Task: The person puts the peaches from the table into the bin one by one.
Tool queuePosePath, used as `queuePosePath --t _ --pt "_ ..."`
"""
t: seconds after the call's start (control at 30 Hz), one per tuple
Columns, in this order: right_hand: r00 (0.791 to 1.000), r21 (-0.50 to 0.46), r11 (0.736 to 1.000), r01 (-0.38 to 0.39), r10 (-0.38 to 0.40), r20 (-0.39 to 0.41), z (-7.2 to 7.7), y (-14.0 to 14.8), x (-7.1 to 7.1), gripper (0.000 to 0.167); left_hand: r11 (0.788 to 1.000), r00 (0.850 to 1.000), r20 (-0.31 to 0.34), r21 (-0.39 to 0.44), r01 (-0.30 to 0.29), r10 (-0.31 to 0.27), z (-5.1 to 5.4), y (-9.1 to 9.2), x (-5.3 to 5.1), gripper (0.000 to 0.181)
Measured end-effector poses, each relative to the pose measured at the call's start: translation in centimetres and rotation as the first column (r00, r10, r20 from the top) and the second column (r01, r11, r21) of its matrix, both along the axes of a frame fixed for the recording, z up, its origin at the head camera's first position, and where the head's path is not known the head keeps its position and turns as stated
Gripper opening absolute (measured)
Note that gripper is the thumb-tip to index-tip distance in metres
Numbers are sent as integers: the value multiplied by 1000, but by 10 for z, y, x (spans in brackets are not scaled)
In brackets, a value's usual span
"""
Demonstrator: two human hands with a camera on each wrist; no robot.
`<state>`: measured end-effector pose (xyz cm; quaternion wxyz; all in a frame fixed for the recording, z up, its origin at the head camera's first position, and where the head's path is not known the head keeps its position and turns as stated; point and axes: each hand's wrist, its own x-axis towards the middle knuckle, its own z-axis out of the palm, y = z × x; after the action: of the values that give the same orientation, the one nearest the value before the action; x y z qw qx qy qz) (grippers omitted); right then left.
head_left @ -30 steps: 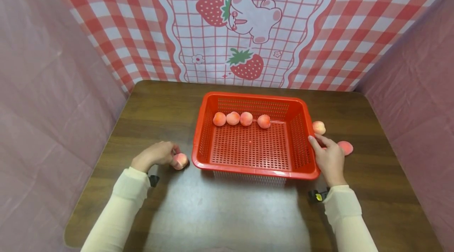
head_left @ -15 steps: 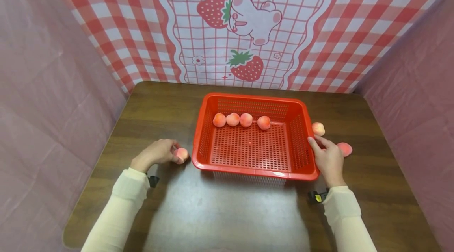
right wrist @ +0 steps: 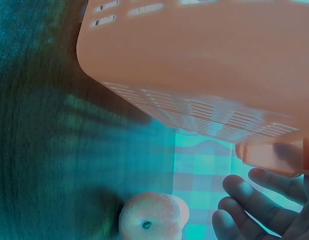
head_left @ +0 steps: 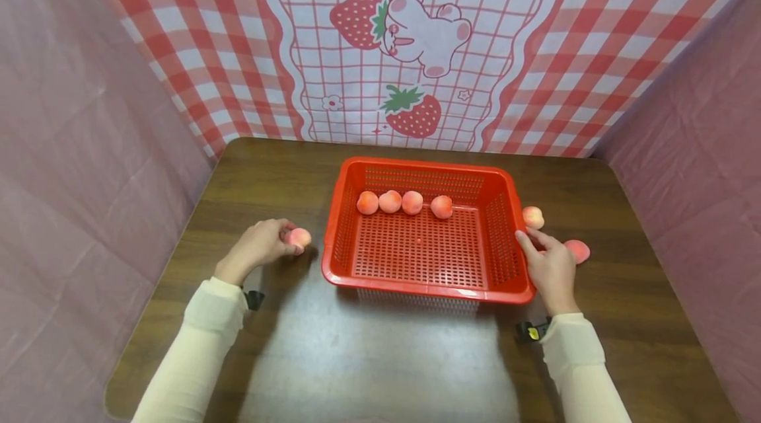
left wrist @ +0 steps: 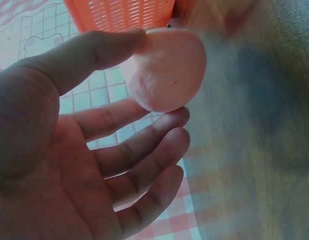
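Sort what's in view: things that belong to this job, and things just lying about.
Likely in the job:
red basket
peach in the left hand
four peaches inside the basket

Apparently lying about:
loose peach right of the basket
pink round thing

Four peaches [head_left: 390,201] in the basket [head_left: 419,248]

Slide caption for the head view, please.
Left hand pinches a peach; right hand holds a red basket containing four peaches.

Pink-yellow peach [head_left: 299,238] is sitting between left fingers [left wrist: 112,117]; red perforated basket [head_left: 416,251] is standing upright on desk [head_left: 261,175], holding four orange-pink peaches [head_left: 390,201].
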<state>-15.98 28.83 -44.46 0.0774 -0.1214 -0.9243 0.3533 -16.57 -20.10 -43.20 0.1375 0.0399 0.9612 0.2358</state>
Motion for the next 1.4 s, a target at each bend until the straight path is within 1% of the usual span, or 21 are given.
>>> queuePosePath --t 0.23,0.43,0.53,0.63,0.9,1.13,1.4 --pt "1000 20 1000 8 -8 -13 -1 1 1 47 998 996 -61 34 -57 59 5 1 -3 55" --pt "1000 2 1000 1 -1 -19 -1 1 0 48 988 983 -112 72 -136 144 10 4 -10 57" --pt "1000 3 1000 2 -2 -27 -1 1 0 47 984 977 -132 83 -155 165 14 6 -13 55" --pt "999 5 1000 3 -2 -35 -1 0 0 47 983 975 -144 90 -158 170 17 8 -16 53" --pt "999 12 1000 3 -3 -48 -2 1 0 45 985 972 -178 106 -137 154 25 15 -22 53" --pt "999 16 1000 6 -5 -52 -2 1 0 45 983 962 -220 125 -136 161 31 22 -27 54" --pt "999 25 1000 4 -3 -48 0 -1 0 45 981 961 -232 155 -118 152 38 38 -34 53"
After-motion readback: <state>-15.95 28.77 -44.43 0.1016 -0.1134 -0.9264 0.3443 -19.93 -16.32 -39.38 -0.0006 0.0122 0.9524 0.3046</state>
